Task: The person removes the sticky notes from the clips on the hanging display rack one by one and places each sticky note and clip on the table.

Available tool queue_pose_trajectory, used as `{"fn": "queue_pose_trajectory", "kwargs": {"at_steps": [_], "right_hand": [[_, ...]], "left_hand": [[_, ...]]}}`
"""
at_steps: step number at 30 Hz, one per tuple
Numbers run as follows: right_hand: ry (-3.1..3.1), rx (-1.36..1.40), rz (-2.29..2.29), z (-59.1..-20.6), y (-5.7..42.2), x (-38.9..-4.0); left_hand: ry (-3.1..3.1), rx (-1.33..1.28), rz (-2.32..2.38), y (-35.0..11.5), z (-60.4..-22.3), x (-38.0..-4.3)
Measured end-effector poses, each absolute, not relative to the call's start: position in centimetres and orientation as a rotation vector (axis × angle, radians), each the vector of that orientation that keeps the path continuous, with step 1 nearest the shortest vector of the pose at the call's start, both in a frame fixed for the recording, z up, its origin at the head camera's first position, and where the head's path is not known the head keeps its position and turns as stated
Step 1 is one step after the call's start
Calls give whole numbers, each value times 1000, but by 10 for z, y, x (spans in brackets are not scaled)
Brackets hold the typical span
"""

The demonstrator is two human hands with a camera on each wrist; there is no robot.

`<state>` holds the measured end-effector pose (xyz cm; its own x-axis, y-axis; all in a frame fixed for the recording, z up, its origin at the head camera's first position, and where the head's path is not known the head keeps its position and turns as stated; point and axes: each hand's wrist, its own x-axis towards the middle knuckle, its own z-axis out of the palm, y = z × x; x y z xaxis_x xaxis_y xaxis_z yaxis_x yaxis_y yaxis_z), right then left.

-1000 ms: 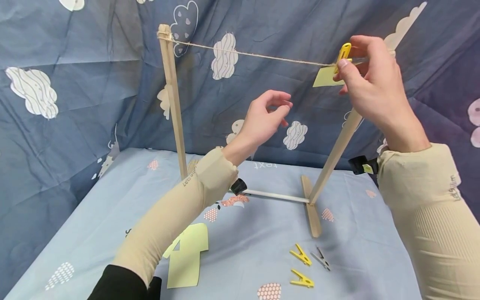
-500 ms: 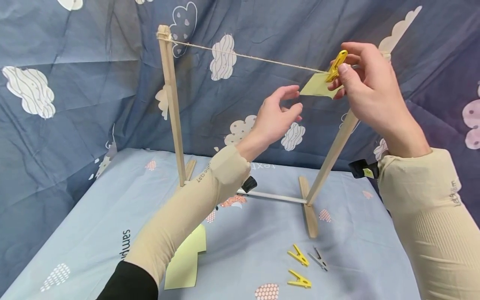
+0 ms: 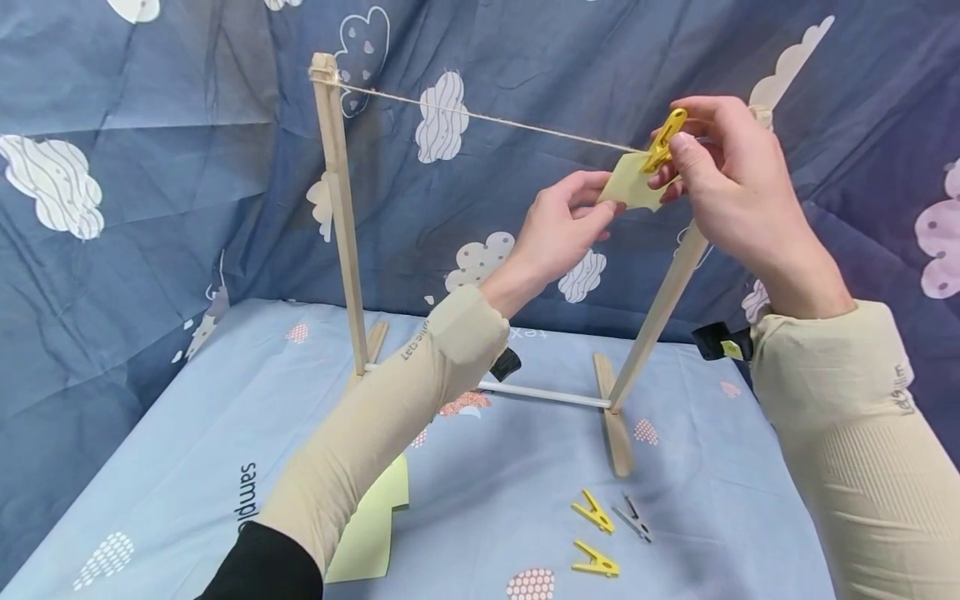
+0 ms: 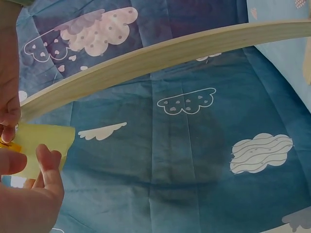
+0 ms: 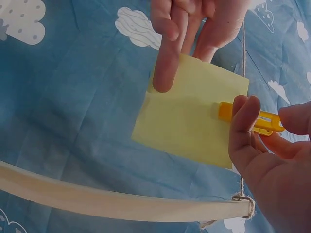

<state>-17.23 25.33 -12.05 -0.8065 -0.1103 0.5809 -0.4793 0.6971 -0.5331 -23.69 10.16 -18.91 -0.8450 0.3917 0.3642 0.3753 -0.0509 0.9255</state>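
Note:
My right hand [image 3: 738,179] grips a yellow clothespin [image 3: 667,140] that sits at the top edge of a pale yellow piece of paper [image 3: 630,185], right at the twine line [image 3: 525,125]. From the left, my left hand [image 3: 566,217] pinches the lower left edge of the paper between thumb and fingers. In the right wrist view, a left finger lies flat across the paper [image 5: 187,121], and the clothespin [image 5: 265,121] overlaps its side edge. Part of the paper shows between the fingers in the left wrist view.
The twine runs between two wooden posts [image 3: 341,208], joined low down by a white rod [image 3: 547,393]. Two yellow clothespins [image 3: 595,560] and a grey clothespin [image 3: 636,518] lie on the blue cloth. More pale yellow paper [image 3: 367,533] lies partly under my left forearm.
My left hand has moved right and up and taken hold of the paper. The right hand has drawn the clothespin and paper a little left and down, pulling the twine with them.

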Motion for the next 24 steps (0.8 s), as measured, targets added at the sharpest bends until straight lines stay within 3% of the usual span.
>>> {"fn": "queue_pose_trajectory", "kwargs": {"at_steps": [24], "right_hand": [[-2360, 349, 792, -121, 252, -174]], "left_hand": [[2149, 733, 2177, 99, -190, -236]]}}
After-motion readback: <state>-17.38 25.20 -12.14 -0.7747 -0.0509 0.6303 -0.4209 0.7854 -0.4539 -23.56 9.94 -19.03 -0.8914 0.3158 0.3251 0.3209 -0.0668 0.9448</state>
